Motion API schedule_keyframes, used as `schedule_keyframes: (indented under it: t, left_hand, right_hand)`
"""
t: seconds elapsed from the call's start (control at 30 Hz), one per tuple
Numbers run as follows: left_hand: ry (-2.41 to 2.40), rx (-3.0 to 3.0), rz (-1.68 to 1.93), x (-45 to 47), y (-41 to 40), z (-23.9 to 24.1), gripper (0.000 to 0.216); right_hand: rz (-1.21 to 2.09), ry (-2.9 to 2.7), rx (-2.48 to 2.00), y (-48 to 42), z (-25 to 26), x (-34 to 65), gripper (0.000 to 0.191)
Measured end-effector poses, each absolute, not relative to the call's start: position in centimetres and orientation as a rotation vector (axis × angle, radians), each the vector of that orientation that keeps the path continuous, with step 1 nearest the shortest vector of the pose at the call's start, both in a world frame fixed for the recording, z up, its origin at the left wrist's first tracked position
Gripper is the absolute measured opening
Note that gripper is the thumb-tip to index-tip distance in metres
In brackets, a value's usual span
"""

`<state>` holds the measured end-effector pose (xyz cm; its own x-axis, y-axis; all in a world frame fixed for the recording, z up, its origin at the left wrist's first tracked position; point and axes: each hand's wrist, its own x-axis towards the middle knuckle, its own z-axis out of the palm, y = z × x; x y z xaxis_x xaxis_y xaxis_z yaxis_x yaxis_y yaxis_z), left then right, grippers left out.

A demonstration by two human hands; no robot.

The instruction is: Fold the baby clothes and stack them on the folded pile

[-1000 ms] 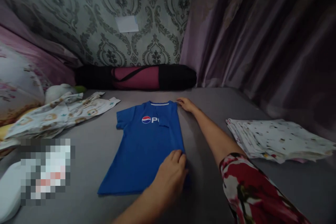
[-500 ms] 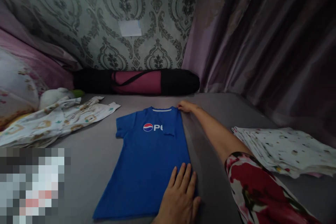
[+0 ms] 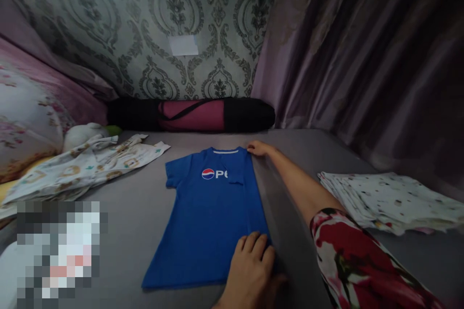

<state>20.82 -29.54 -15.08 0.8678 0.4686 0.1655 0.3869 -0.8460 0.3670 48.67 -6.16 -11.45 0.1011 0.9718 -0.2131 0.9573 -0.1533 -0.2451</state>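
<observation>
A blue T-shirt (image 3: 206,231) with a round red, white and blue logo lies spread on the grey bed sheet. Its right-hand sleeve is folded inward across the chest and covers part of the white lettering. At the shirt's upper right shoulder, my right hand (image 3: 259,148) is closed in a pinch on the fabric. My left hand (image 3: 250,265) lies over the lower right side of the shirt, its fingers curled onto the cloth. The left thumb is blurred and sticks out to the right. A faint crease runs up from the left fingers.
To the left lies a patterned white garment (image 3: 97,164) near a white plush toy (image 3: 83,134). A stack of folded white printed cloths (image 3: 391,198) sits at right. A black and maroon roll bag (image 3: 192,115) rests against the wall. A blurred-out patch covers the lower left.
My left hand has gone from lying flat with fingers stretched to having its fingers curled on the shirt. My right hand stays at the shoulder. The view has shifted slightly.
</observation>
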Motion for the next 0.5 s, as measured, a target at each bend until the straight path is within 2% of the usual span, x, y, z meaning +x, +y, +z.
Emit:
schedule_keyframes:
  t: [0.1, 0.27, 0.5]
  left_hand:
    - [0.605, 2.711, 0.289, 20.3, -29.5, -13.9, 0.034]
    - [0.483, 2.794, 0.185, 19.5, -29.1, -12.5, 0.019]
    - [0.403, 2.872, 0.413, 19.5, -29.2, -14.4, 0.019]
  right_hand:
    - [0.561, -1.995, -2.272, -6.5, -11.5, 48.4, 0.022]
    - [0.673, -1.865, -2.283, -6.9, -12.4, 48.1, 0.036]
    - [0.743, -1.884, -2.321, -6.5, -12.1, 48.3, 0.029]
